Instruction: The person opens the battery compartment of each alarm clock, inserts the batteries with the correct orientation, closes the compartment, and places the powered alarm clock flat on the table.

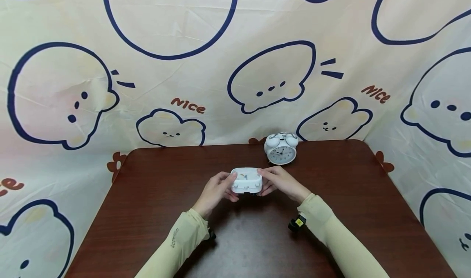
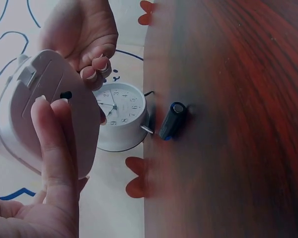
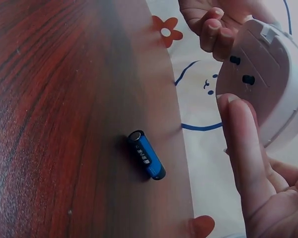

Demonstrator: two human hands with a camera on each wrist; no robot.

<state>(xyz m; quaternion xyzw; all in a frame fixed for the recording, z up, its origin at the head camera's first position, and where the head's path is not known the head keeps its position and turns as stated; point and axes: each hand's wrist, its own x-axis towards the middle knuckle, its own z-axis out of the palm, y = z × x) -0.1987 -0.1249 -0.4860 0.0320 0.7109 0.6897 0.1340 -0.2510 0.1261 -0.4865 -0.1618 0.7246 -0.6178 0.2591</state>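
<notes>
two hands share one white case [image 1: 245, 185] above a dark bench [image 1: 165, 180]: the left hand [image 1: 216, 191] grips its left end, the right hand [image 1: 282, 182] its right end, thumbs on top, fingers stretched under. measured from the alarm clock [image 1: 281, 154], the case is on the person's side and slightly left, well apart. its long axis runs hand to hand; its back, with black knobs [image 3: 248, 80], faces down. a battery [image 3: 147, 155] lies on the bench, also on the person's side of the alarm clock, long axis seemingly front to back, flat silver end towards the person. which hand is nearer it, i cannot tell.
</notes>
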